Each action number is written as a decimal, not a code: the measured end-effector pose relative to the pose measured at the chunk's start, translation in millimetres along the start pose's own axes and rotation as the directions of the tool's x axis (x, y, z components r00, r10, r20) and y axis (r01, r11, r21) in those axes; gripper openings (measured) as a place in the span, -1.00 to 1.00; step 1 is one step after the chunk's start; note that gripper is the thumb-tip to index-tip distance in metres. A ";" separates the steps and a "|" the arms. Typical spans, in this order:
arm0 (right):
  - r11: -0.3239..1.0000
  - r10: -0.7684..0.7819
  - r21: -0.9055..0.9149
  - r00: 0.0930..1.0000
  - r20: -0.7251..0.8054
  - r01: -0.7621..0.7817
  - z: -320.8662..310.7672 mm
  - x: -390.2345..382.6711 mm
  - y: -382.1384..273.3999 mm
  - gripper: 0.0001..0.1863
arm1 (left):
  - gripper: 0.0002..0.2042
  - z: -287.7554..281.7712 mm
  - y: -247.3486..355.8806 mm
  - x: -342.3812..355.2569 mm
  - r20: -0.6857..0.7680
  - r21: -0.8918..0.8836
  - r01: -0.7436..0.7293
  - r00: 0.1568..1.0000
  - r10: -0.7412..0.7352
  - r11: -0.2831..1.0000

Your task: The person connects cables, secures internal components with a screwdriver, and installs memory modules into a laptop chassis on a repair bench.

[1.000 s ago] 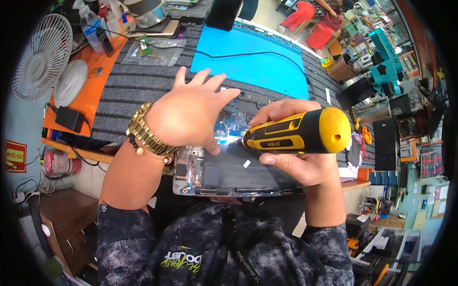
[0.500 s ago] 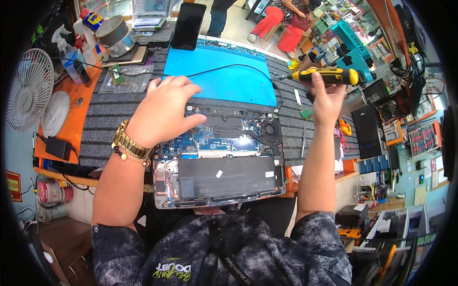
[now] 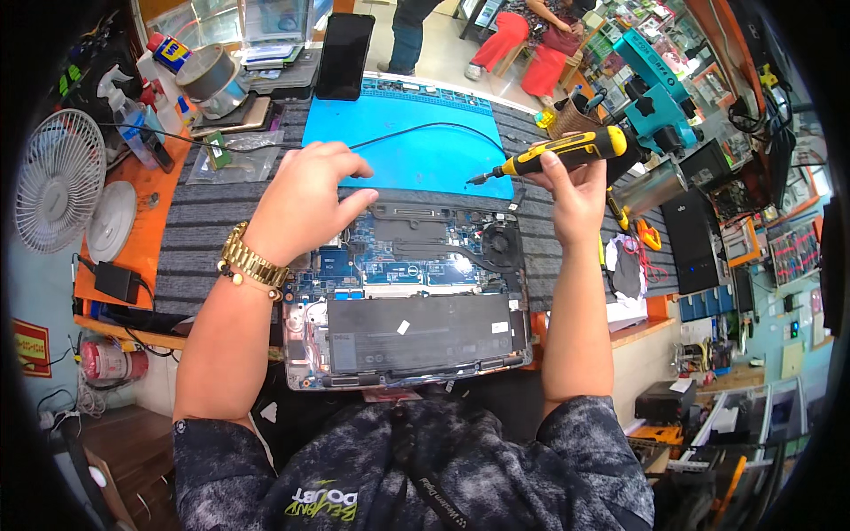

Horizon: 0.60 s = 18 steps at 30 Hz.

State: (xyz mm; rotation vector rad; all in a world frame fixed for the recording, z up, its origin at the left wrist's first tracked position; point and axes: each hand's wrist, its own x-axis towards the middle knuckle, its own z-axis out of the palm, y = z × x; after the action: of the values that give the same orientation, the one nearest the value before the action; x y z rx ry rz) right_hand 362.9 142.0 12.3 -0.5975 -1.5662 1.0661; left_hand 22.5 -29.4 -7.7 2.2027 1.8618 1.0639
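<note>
An open laptop [image 3: 416, 332] lies with its circuit board, fan and black battery exposed. My left hand [image 3: 310, 195], wearing a gold watch and bead bracelet, hovers over its upper left corner, fingers loosely bent and apart with nothing in them. My right hand [image 3: 575, 199] grips a yellow-and-black electric screwdriver [image 3: 567, 153] at the upper right, raised above the bench. The screwdriver's bit points down and left over the blue mat [image 3: 398, 159] behind the laptop. A black cable [image 3: 403, 133] runs across that mat.
A fan [image 3: 60, 181] and spray bottle [image 3: 133, 133] stand left. A black phone [image 3: 345, 57] rests behind the mat. A teal microscope [image 3: 660, 115] and pen basket [image 3: 589, 115] are back right, near orange-handled tools [image 3: 646, 234]. Two other people [image 3: 540, 53] are beyond the bench.
My right hand has lifted the screwdriver off the laptop to the upper right, then tilted its tip downward. My left hand has pulled back slightly, and more of the laptop's inside shows.
</note>
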 end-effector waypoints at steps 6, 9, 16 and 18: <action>0.998 0.041 -0.040 0.999 0.004 -0.041 1.7 0.9 5.1 -0.48 | -0.79 7.7 0.9 2.1 -0.018 -0.038 -0.058 0.998 0.057 0.998; 0.998 0.038 -0.046 0.999 -0.024 -0.039 0.1 1.0 7.4 -0.48 | -0.81 9.4 1.8 2.9 -0.045 -0.028 -0.103 0.994 0.102 0.994; 0.933 0.051 0.350 0.993 0.111 -0.087 5.3 -11.3 -12.0 -0.52 | -0.79 13.8 12.1 7.3 -0.126 -0.136 -0.225 0.970 0.208 0.965; 0.902 0.081 0.412 0.988 0.134 -0.130 15.9 -16.4 -13.8 -0.50 | -0.75 15.5 18.0 8.0 -0.135 -0.145 -0.273 0.958 0.255 0.951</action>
State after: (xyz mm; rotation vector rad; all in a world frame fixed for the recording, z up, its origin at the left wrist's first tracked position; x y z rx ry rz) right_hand 354.6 116.9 16.2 -0.3309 -1.3499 1.4924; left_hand 46.2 -21.3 -7.4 2.3860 1.4819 1.3597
